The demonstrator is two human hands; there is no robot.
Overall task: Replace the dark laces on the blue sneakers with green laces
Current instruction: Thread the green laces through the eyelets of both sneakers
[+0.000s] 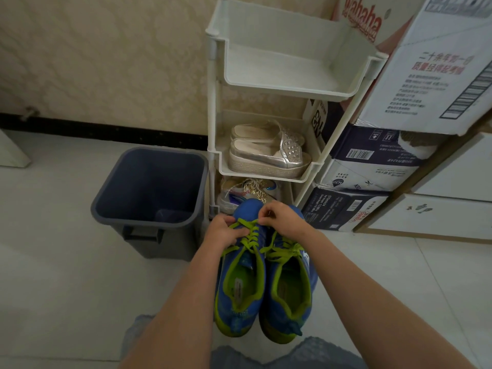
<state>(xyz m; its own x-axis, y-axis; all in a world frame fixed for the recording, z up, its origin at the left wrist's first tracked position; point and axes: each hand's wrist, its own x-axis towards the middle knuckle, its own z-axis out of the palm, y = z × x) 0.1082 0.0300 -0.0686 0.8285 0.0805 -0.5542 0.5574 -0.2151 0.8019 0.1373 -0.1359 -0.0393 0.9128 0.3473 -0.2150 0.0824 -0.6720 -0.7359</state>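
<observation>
Left of the fingers (pixel 241 232), a dark blue bin (pixel 106 207) on pale floor tiles (pixel 53 235). Just beyond, a white shelf rack (pixel 287 87): silver platform slippers (pixel 266 158) on its middle tier, glittery sneakers (pixel 239 191) on the lowest. To their right, stacked cardboard boxes (pixel 372 169).

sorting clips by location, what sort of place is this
Probably a home entryway or storage corner: a shoe rack holding sandals, stacked boxes beside it, and a bin on a tiled floor.
</observation>
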